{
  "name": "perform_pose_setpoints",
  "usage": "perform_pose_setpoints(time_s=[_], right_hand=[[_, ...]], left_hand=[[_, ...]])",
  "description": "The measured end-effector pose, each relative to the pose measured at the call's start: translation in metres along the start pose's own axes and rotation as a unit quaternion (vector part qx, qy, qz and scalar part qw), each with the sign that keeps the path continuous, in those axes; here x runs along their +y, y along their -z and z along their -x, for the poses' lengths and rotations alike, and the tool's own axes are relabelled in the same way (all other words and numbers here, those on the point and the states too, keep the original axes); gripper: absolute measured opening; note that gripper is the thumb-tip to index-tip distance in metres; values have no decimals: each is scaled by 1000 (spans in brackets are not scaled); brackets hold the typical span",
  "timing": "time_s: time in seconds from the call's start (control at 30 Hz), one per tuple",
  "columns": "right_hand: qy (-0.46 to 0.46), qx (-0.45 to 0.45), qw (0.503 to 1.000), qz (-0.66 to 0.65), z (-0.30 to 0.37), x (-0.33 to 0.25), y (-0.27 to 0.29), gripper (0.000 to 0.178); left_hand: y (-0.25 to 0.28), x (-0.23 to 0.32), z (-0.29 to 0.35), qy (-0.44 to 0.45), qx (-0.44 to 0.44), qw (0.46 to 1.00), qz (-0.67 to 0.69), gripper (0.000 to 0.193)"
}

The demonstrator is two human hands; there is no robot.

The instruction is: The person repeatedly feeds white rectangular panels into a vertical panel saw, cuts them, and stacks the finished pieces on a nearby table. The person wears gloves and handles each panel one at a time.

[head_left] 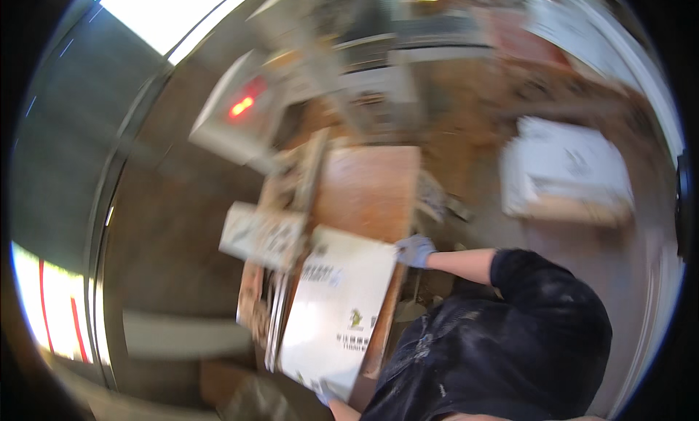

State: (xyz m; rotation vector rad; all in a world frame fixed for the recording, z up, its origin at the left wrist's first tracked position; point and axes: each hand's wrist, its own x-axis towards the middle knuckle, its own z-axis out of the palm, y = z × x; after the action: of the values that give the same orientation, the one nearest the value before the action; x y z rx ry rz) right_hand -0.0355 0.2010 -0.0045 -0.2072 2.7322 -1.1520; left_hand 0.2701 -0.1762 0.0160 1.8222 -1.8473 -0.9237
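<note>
A flat white carton [338, 304] with dark print and a small green picture lies tilted before me, over the near part of a brown work surface [368, 184]. My right hand [415, 251], in a pale glove, is closed on the carton's far right corner. At the carton's near end my left hand [324, 393], gloved too, grips the edge; most of it is cut off low in the frame. The fingers under the carton are hidden. A smaller printed white box [262, 235] sits just left of the carton.
A stack of white flat cartons [568, 170] stands at the right. Beyond the work surface at the left is a pale box-shaped unit with a red lit display [242, 106]. A narrow rail [312, 170] runs along the surface's left side. Much of the background is motion-blurred.
</note>
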Motion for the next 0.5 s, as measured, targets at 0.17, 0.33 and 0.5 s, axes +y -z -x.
perform_pose_setpoints(time_s=[0.17,0.33,0.5], right_hand=[[-106,-133,971,-170,65,-9,-16,65],[-259,-281,810,-445,119,-68,-52,66],[-183,-137,855,-466,129,-60,-30,62]], left_hand=[[-47,39,9,-140,-118,982,57,63],[-44,28,23,-145,-170,972,72,56],[-39,13,63,-155,-222,957,100,50]])
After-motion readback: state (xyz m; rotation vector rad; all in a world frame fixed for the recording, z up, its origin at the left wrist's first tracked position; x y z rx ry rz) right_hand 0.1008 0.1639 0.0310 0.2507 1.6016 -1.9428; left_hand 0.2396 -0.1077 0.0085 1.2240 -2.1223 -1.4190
